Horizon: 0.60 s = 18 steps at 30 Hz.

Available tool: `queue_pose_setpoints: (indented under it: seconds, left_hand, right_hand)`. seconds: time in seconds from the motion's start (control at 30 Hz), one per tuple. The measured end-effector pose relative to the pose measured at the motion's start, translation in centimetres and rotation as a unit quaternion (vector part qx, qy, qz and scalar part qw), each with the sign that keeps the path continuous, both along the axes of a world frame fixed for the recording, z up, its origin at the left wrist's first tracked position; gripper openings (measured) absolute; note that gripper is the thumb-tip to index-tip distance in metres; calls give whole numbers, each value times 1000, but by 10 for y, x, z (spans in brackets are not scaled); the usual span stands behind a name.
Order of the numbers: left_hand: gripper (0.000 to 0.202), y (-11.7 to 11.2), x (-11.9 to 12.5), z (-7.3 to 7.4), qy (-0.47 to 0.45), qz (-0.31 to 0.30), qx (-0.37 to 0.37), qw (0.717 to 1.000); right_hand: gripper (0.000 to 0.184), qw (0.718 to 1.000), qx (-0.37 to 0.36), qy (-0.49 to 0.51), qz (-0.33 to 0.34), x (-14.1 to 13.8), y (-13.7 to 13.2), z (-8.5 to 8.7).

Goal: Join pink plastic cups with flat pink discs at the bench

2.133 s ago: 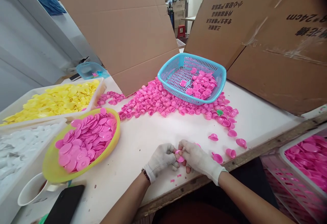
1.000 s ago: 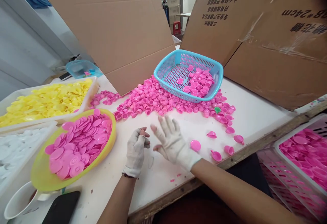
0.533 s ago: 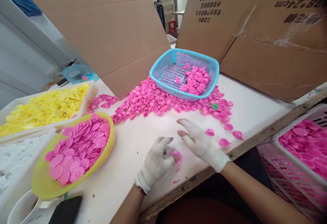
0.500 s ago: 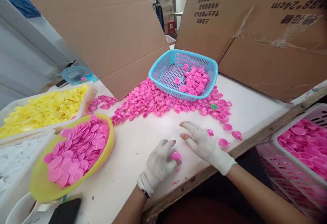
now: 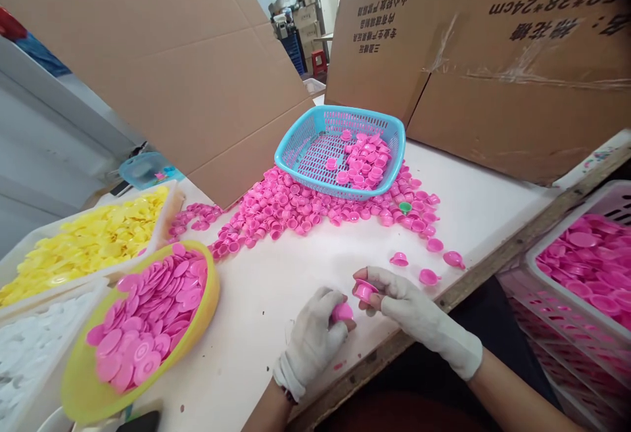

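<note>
A: Far left, white pieces (image 5: 39,340) and yellow pieces (image 5: 89,238) in their trays, and just beside them the yellow bowl (image 5: 213,287), tilted, loaded with flat pink discs!

B: Moving right, the pink heap (image 5: 290,212) spreads across the white table, and then the left hand (image 5: 313,333), gloved, fingertips bare. Its grip?

A: Closed on a pink disc (image 5: 342,312), low over the table near the front edge; the fingers hide part of it. Looks like thin, light plastic, I'd say, fairly stiff, perhaps slick on that glossy face.

B: Where would you take it?

A: By the rim, thumb opposite fingers, bare skin for friction. Behind, the blue basket (image 5: 308,133) sits among the heap, small cups piled to one side.

B: And on to the pink cup (image 5: 365,291), mouth up, near the disc but apart from it! The right hand (image 5: 414,313) has it pinched between thumb and fingers.

A: Light too, I'd judge; hold it round the wall, gently, since a hard squeeze might flex it.

B: Farther right, loose cups (image 5: 430,277), then a crate (image 5: 532,274) of pink pieces below the table edge.
</note>
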State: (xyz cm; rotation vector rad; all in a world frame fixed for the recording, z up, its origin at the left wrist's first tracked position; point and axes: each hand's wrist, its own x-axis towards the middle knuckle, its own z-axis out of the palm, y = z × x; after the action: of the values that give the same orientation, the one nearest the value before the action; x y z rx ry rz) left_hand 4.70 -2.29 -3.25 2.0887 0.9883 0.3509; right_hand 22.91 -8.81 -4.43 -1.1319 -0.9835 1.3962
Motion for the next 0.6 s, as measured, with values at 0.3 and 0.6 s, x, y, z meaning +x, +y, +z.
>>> queue_pose_setpoints:
  seconds: [0.3, 0.6]
  left_hand:
    - [38, 4, 2, 20, -327, 111, -387, 855]
    - [31, 0, -3, 12, -317, 55, -269, 908]
  right_hand:
    - [29, 956, 7, 293, 12, -5, -7, -3]
    - [33, 944, -22, 329, -5, -6, -11, -5]
